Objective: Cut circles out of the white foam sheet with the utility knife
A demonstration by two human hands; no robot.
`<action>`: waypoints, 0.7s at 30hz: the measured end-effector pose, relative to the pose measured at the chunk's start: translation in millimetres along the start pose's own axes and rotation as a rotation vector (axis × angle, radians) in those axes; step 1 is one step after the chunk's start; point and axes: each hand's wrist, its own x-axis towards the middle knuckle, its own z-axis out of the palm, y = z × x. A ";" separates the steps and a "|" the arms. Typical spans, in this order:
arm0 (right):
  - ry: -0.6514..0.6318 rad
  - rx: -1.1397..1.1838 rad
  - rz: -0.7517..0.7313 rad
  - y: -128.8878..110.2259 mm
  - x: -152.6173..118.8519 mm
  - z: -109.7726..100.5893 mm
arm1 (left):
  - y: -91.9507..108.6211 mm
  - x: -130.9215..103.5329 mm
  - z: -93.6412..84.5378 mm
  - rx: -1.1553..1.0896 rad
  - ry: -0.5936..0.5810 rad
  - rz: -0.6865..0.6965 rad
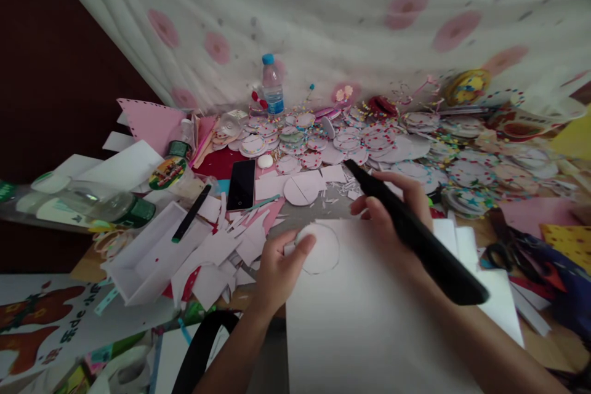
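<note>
A large white sheet lies at the bottom centre, with a circle outlined near its upper left corner. My left hand pinches a small white disc together with the sheet's left edge, thumb on top. Over the sheet's right part, my right hand grips a long black tool, which slants from upper left to lower right; what kind of tool it is I cannot tell. Beyond the sheet, a white paper disc with a line across it rests on the table.
Paper scraps, a black phone and a white box holding a marker are on the left. Many decorated discs and a water bottle stand behind. Scissors lie right.
</note>
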 end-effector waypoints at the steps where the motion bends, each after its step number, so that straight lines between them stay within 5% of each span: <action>1: 0.009 0.056 0.039 -1.3 2.3 -2.0 | -1.5 -1.9 0.7 0.000 0.012 -0.010; 13: -0.107 0.106 -0.011 -17.1 1.5 -10.1 | 9.7 -11.5 4.6 0.084 0.078 0.197; 21: -0.130 0.134 -0.013 -16.8 2.5 -12.2 | 9.7 -14.1 6.4 0.127 0.116 0.157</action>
